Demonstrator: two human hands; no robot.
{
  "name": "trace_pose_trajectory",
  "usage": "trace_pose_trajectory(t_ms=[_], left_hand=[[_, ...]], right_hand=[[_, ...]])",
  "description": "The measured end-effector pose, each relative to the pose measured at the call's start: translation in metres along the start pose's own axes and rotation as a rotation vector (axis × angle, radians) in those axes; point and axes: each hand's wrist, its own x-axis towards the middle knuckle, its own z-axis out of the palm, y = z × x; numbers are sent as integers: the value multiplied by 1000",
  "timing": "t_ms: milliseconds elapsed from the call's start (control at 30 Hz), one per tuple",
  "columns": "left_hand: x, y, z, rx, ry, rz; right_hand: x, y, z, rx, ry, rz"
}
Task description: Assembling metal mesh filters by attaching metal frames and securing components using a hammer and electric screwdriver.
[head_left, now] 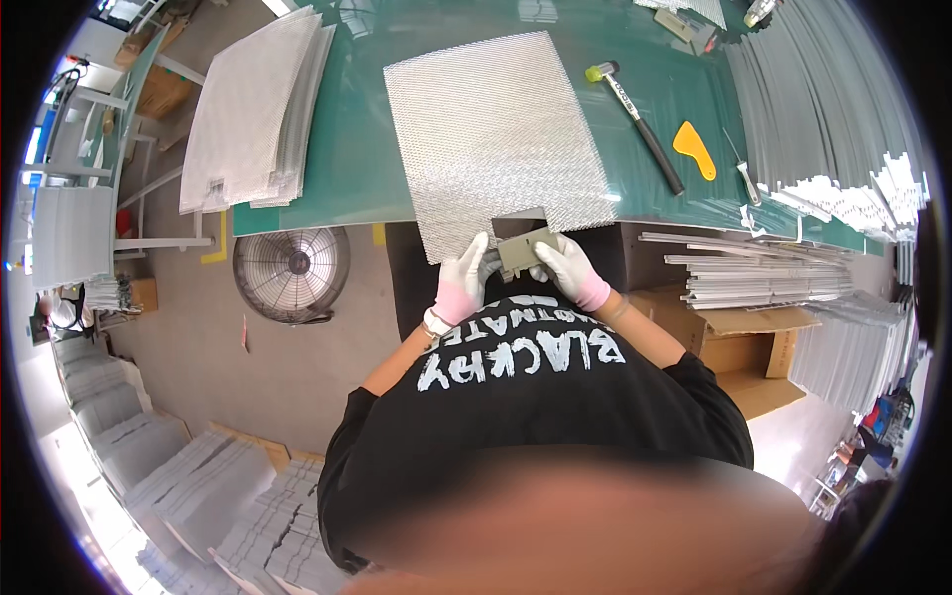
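A silvery expanded-metal mesh sheet (496,124) lies on the green table with its near edge overhanging toward me. A rectangular notch is cut into that near edge. Just below the notch is a flat grey-green rectangular plate (528,252), tilted, with my right hand (573,274) closed on its right end. My left hand (462,278), closed, grips the mesh's near edge beside the notch, its fingertips close to the plate's left end. White gloves with pink cuffs cover both hands. Whatever lies under the plate is partly hidden.
A hammer (643,129), a yellow scraper (695,152) and a screwdriver (743,171) lie to the right on the green table (347,149). Stacked mesh sheets (256,109) stand at the left, grey panels (823,99) at the far right. A floor fan (292,275) stands below left.
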Motion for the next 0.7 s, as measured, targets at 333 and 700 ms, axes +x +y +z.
trace_pose_trajectory(t_ms=[333, 700], left_hand=[[2, -3, 6, -268, 236, -170], [0, 11, 12, -269, 225, -264]], right_hand=[[-10, -1, 9, 32, 12, -53], [-7, 18, 13, -17, 225, -109]])
